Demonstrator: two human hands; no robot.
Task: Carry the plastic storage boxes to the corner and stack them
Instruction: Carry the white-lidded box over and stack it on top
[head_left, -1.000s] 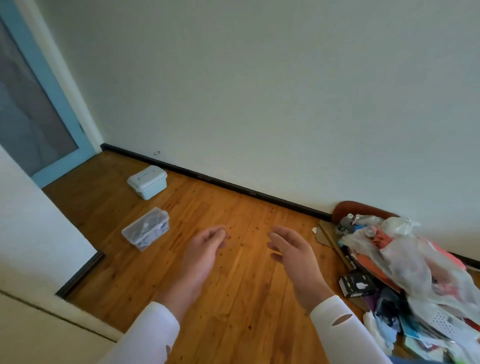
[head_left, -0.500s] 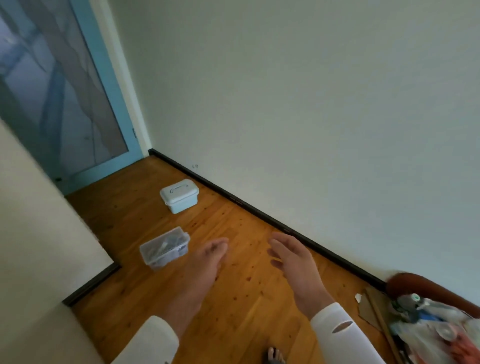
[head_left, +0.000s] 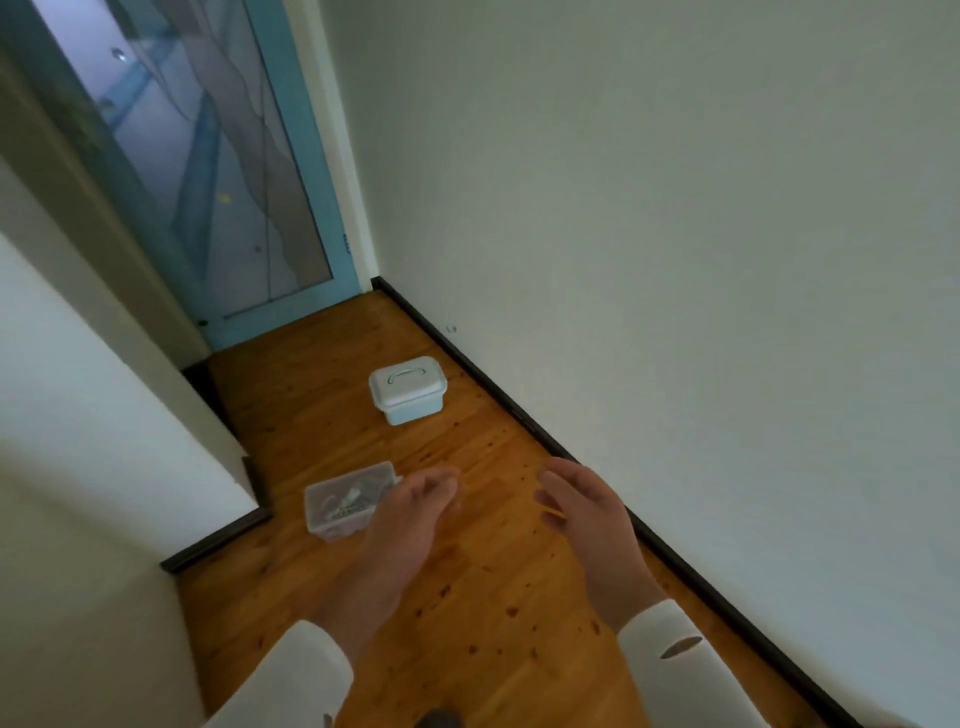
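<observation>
Two plastic storage boxes stand on the wooden floor. A pale blue box (head_left: 409, 389) with a white lid and a handle on top sits farther off, near the dark skirting board. A clear box (head_left: 340, 501) holding small items lies closer, beside the white wall corner at the left. My left hand (head_left: 410, 512) reaches forward with relaxed fingers, just right of the clear box and overlapping its near corner in view. Held out beside it, my right hand (head_left: 584, 501) is empty too, fingers loosely spread.
A blue-framed glass door (head_left: 208, 171) closes the far end of the narrow passage. A white wall (head_left: 675, 260) with black skirting runs along the right. A white wall corner (head_left: 156, 441) juts in from the left.
The view has swung left and forward: the clutter pile at the right has gone out of sight, and the boxes and door appear closer. Both hands stay out in front, empty.
</observation>
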